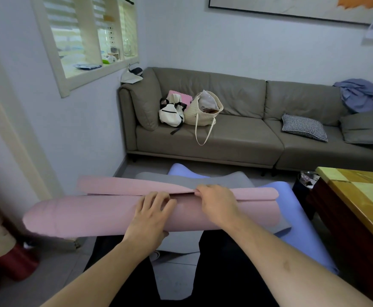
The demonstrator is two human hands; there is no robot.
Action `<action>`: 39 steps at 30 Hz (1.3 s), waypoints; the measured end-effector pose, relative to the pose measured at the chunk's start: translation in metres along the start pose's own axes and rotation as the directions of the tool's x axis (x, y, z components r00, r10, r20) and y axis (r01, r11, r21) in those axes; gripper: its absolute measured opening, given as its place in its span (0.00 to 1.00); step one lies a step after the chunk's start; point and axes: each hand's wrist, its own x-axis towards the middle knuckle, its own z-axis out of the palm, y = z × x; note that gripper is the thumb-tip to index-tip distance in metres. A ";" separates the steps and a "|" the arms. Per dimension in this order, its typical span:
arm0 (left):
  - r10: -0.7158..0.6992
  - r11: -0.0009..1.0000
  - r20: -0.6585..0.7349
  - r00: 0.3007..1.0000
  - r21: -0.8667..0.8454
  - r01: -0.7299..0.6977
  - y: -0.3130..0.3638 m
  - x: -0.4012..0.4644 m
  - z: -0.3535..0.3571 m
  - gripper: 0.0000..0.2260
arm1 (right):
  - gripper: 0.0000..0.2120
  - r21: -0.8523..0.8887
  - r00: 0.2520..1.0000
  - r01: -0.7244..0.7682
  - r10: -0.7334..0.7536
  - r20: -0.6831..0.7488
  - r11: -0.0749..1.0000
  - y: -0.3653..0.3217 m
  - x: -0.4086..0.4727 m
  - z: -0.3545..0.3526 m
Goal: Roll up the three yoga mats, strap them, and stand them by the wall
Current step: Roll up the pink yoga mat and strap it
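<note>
A pink yoga mat (88,214) lies rolled across the middle of the view, held above the floor, with its loose end flap sticking out along the far side. My left hand (151,218) rests on top of the roll with the fingers curved over it. My right hand (216,201) pinches the edge of the loose flap. Beneath the roll a grey mat (236,179) and a blue-purple mat (300,231) lie flat on the floor, overlapping each other. No strap shows.
A grey sofa (243,138) with bags and cushions stands against the far wall. A wooden table (356,196) is close on the right, with a small bin (305,182) beside it. A red object (15,262) sits at the lower left, near the left wall (88,129).
</note>
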 end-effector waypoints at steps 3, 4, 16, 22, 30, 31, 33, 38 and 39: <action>-0.008 0.999 -0.010 1.000 -0.047 0.007 -0.007 0.002 -0.001 0.44 | 0.09 0.061 0.999 -0.002 0.005 -0.054 0.998 -0.002 -0.001 -0.007; -0.011 0.998 -0.013 1.000 -0.056 0.010 -0.009 0.003 -0.002 0.44 | 0.09 0.063 0.998 -0.001 0.004 -0.056 0.998 -0.001 -0.002 -0.008; -0.037 0.996 -0.055 0.998 -0.089 0.032 -0.003 -0.003 -0.003 0.37 | 0.54 -0.163 0.961 0.182 -0.141 0.238 0.970 -0.012 -0.034 -0.007; -0.065 0.991 -0.144 0.988 -0.129 0.046 -0.001 -0.008 0.001 0.35 | 0.53 -0.211 0.976 0.088 -0.041 0.215 0.974 -0.029 -0.036 0.008; -0.165 0.981 0.075 0.983 0.118 0.156 0.000 0.012 -0.015 0.54 | 0.47 -0.136 0.981 0.052 -0.024 0.194 0.989 -0.032 -0.030 0.009; -0.187 0.974 0.128 0.974 0.149 0.168 -0.001 0.015 -0.015 0.54 | 0.47 -0.141 0.981 0.049 -0.022 0.192 0.989 -0.032 -0.030 0.009; -0.197 0.967 0.188 0.962 0.197 0.159 0.000 0.017 -0.013 0.49 | 0.45 -0.169 0.981 0.059 -0.026 0.191 0.984 -0.032 -0.029 0.008; -0.124 0.979 0.127 0.984 0.179 0.100 0.000 0.005 -0.005 0.47 | 0.45 -0.195 0.978 0.173 -0.145 0.149 0.965 -0.042 -0.018 0.013; -0.102 0.981 0.087 0.991 0.172 0.086 -0.001 0.002 -0.003 0.47 | 0.49 -0.177 0.974 0.175 -0.143 0.175 0.969 -0.046 -0.014 0.014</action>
